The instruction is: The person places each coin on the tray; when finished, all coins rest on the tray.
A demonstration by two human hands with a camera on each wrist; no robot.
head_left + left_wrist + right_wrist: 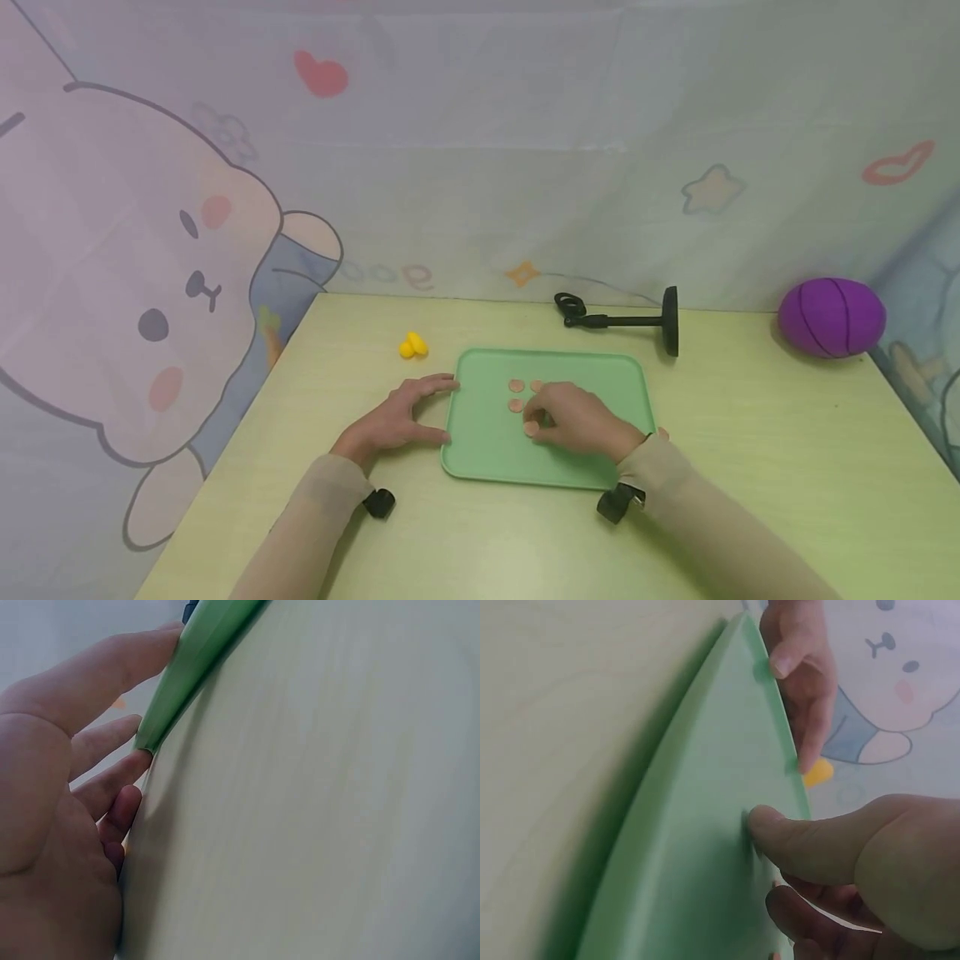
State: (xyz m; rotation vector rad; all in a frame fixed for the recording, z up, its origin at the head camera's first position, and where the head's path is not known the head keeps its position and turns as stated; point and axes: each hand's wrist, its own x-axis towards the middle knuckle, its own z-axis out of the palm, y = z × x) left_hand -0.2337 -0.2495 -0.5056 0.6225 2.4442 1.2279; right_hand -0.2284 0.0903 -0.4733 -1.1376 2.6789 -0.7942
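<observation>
A green tray (pixel 480 454) lies on the table, with several small copper-coloured coins (pixel 516 386) on it. Over its middle, my right hand (pixel 581 421) pinches one coin (pixel 531 428) between thumb and index finger, low at the tray surface. In the right wrist view the thumb (pixel 780 832) is close to the tray, and that coin cannot be made out. My left hand (pixel 393 421) touches the tray's left rim with spread thumb and fingertips. The left wrist view shows its fingers (pixel 112 660) stretched along the green rim.
Another copper-coloured piece (pixel 663 433) shows beside the tray's right edge, partly hidden by my right wrist. Small yellow objects (pixel 414 345) lie behind the left hand. A black stand (pixel 630 321) lies on its side behind the tray, and a purple ball (pixel 832 318) sits at the far right.
</observation>
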